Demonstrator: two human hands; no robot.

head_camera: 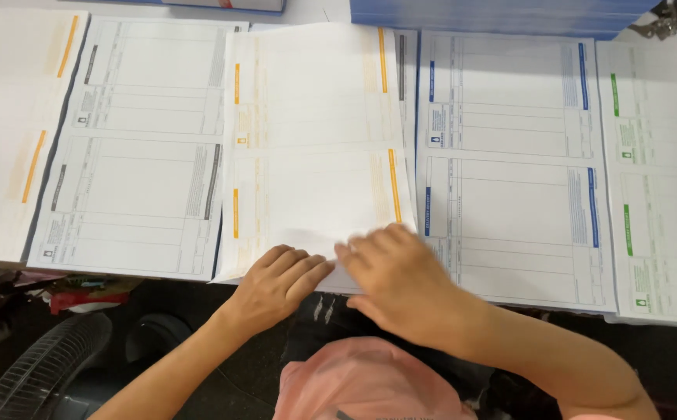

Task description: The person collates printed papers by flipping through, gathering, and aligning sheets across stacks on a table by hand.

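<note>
Both hands working the near edge of the orange-striped form stack

Left hand (280, 280) and right hand (397, 284) are pressing flat, fingers together, nothing pinched, on the orange-striped sheet (315, 148) lying between the grey-striped forms (140, 148) on the left and blue-striped forms (513, 167) on the right. Its near corner is overhanging the table, so I'd guess it could crease or slide off.

— What lies on the tabletop (315, 11)?

— Stacks of printed forms, side by side: a grey-marked stack (140, 148) to the left, an orange-marked stack (315, 132) in the middle, a blue-marked stack (513, 163) and a green-marked stack (661, 179) to the right.

— And at the far edge?

— A blue folder (502, 15).
</note>
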